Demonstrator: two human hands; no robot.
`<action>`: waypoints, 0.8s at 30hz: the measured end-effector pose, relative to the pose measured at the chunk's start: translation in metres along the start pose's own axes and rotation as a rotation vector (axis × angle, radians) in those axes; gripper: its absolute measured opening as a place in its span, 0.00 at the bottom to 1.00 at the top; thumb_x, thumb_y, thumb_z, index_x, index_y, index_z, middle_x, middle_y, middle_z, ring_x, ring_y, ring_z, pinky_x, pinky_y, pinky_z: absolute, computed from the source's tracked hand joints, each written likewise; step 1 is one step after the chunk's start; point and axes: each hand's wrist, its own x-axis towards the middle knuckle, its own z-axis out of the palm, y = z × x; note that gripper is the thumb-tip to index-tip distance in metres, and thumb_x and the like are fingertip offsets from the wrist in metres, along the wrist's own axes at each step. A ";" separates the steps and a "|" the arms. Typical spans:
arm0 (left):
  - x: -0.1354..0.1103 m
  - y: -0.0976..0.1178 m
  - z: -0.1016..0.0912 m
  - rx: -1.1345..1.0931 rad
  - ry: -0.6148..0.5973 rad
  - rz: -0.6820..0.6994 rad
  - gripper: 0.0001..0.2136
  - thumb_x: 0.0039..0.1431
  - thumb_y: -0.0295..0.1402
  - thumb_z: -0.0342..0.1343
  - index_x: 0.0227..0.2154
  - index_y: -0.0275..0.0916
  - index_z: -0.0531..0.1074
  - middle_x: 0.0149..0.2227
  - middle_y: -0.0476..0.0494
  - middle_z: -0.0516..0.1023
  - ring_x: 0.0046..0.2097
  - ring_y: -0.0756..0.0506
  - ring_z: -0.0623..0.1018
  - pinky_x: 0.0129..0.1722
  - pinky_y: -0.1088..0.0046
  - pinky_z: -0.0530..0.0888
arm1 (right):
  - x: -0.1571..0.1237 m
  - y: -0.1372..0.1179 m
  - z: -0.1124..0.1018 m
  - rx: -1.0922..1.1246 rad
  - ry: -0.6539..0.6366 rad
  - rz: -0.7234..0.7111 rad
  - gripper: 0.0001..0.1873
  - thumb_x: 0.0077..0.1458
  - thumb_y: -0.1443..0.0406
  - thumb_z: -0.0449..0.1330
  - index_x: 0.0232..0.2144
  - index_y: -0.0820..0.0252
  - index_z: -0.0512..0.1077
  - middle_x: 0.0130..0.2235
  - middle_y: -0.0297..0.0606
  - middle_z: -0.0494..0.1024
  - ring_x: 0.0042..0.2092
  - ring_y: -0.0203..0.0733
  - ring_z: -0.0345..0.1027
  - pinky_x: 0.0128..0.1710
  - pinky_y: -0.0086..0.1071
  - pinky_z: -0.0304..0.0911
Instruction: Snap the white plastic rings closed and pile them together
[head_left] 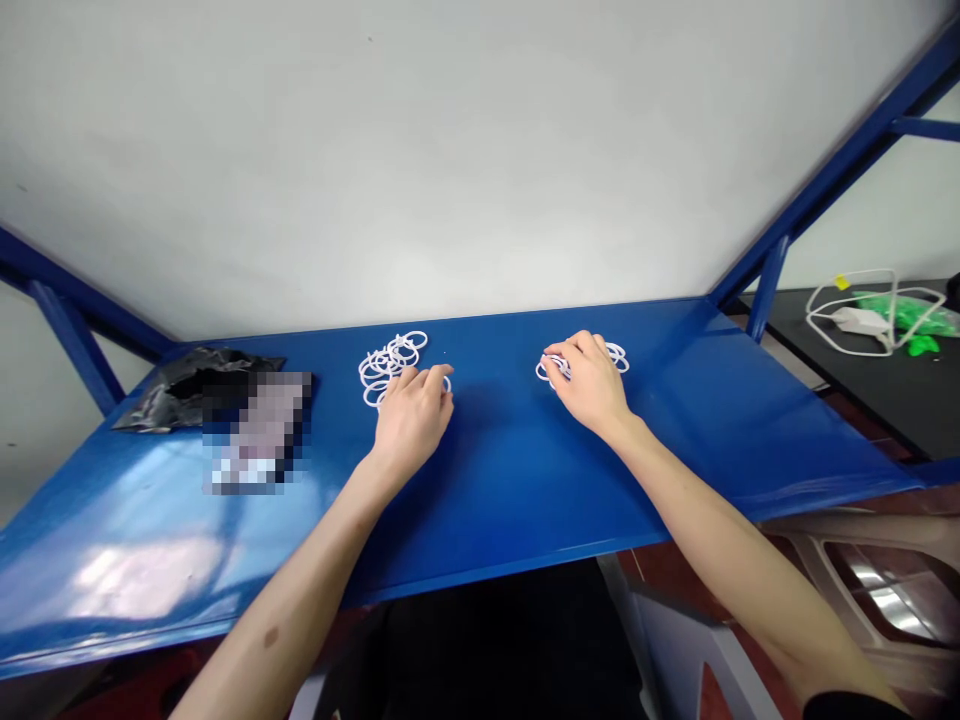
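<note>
Several thin white rings lie in a loose, overlapping heap on the blue tabletop, left of the middle. My left hand is at the near right edge of that heap, its fingers curled round a white ring that partly shows at the fingertips. To the right, my right hand covers a second group of white rings. Its thumb and fingers are bent together on rings showing by the fingertips. The palms hide how many rings lie beneath each hand.
A black plastic bag and a blurred-out flat object lie on the left. A white wall stands behind the table, with blue frame bars at both sides. Farther right, a black table holds a white wire frame and green plastic.
</note>
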 end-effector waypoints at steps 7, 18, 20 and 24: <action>-0.005 0.029 0.000 -0.197 0.140 0.112 0.08 0.66 0.31 0.53 0.46 0.42 0.73 0.36 0.44 0.82 0.41 0.41 0.75 0.43 0.64 0.67 | -0.010 -0.032 0.001 0.461 -0.262 -0.056 0.10 0.66 0.59 0.58 0.41 0.56 0.77 0.39 0.38 0.78 0.40 0.43 0.71 0.43 0.38 0.67; -0.011 0.036 0.008 -0.281 0.086 0.201 0.08 0.68 0.35 0.54 0.46 0.45 0.76 0.40 0.43 0.84 0.38 0.42 0.74 0.39 0.64 0.64 | -0.015 -0.047 0.002 0.909 -0.426 0.193 0.17 0.62 0.50 0.61 0.37 0.57 0.73 0.28 0.32 0.76 0.29 0.37 0.70 0.32 0.31 0.67; -0.011 0.037 0.006 -0.298 0.116 0.170 0.07 0.68 0.34 0.53 0.44 0.44 0.76 0.39 0.42 0.83 0.39 0.42 0.75 0.41 0.64 0.65 | -0.015 -0.045 0.003 0.908 -0.410 0.217 0.16 0.63 0.51 0.60 0.36 0.57 0.72 0.28 0.32 0.76 0.29 0.37 0.71 0.32 0.32 0.68; -0.009 0.039 0.004 -0.379 0.184 -0.038 0.07 0.64 0.34 0.57 0.44 0.41 0.73 0.38 0.42 0.80 0.40 0.42 0.76 0.43 0.64 0.69 | -0.016 -0.044 0.005 0.931 -0.410 0.250 0.13 0.63 0.54 0.60 0.35 0.57 0.72 0.29 0.33 0.78 0.30 0.37 0.74 0.32 0.32 0.71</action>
